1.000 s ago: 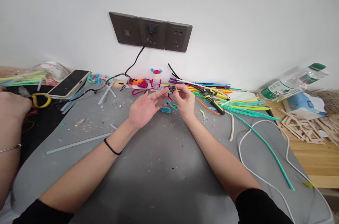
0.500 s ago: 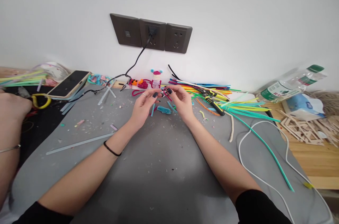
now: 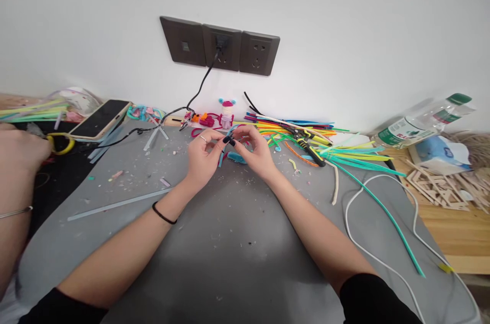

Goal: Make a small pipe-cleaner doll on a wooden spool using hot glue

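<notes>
My left hand [image 3: 202, 158] and my right hand [image 3: 253, 150] meet at the far middle of the grey mat [image 3: 229, 232]. Both pinch a small piece of pipe cleaner [image 3: 229, 139], red and blue, between dark-nailed fingertips. A blue pipe-cleaner coil [image 3: 236, 158] lies on the mat just below the fingers. A ring is on my left hand and a black band [image 3: 163, 215] on that wrist.
A heap of coloured pipe cleaners [image 3: 344, 153] and yellow-handled cutters [image 3: 306, 144] lie to the right. A white cord [image 3: 363, 242], a water bottle [image 3: 421, 122], wooden sticks [image 3: 436, 186], a phone [image 3: 100, 118] and a small figure [image 3: 226, 112] surround the mat. Another person's hand [image 3: 19, 155] is at the left.
My left hand has turned from palm-up and open to closed, its fingers joining my right hand on the small piece. Both hands have drawn slightly nearer and left.
</notes>
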Demonstrator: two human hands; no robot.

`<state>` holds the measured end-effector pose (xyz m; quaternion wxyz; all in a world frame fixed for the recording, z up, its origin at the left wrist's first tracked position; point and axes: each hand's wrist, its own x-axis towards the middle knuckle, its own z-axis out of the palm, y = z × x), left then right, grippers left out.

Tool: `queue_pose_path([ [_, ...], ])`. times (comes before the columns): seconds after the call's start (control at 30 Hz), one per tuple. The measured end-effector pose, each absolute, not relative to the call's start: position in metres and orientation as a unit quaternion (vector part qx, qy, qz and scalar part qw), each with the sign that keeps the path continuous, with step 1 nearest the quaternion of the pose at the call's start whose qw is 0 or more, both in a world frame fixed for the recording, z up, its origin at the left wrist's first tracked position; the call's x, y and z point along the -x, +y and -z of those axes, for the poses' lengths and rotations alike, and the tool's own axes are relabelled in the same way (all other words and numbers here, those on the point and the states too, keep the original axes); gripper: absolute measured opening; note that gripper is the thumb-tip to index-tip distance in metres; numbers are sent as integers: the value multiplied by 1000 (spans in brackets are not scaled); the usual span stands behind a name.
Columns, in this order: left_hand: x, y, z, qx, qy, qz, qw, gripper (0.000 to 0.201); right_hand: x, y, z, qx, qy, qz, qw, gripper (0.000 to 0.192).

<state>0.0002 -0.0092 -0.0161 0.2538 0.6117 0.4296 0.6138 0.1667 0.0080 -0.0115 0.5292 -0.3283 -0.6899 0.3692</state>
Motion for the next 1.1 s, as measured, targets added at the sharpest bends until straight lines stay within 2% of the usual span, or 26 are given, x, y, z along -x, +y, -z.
queue_pose_path([
  [0.13,6,-5,17,-578,484,-613,237,33,-167,7,12,334,-699,-362,518,15],
  [0.3,8,-5,14,-620,481,-570,243,43,-167,8,15,324,-675,-397,531,27],
  [0.43,2,-8,12,-638,463,-560,258,21,-167,8,14,330,-655,-423,531,38],
  [0.57,-1,-12,10,-659,453,-551,238,23,-166,7,12,348,-654,-413,529,44],
  [0.73,0,-16,9,-700,435,-547,148,18,-167,5,10,348,-679,-377,525,36],
  [0.87,-1,-17,10,-734,422,-519,114,19,-167,4,10,346,-706,-344,513,24],
  [1.1,-3,-17,14,-757,423,-492,82,17,-166,6,13,379,-728,-288,494,16],
])
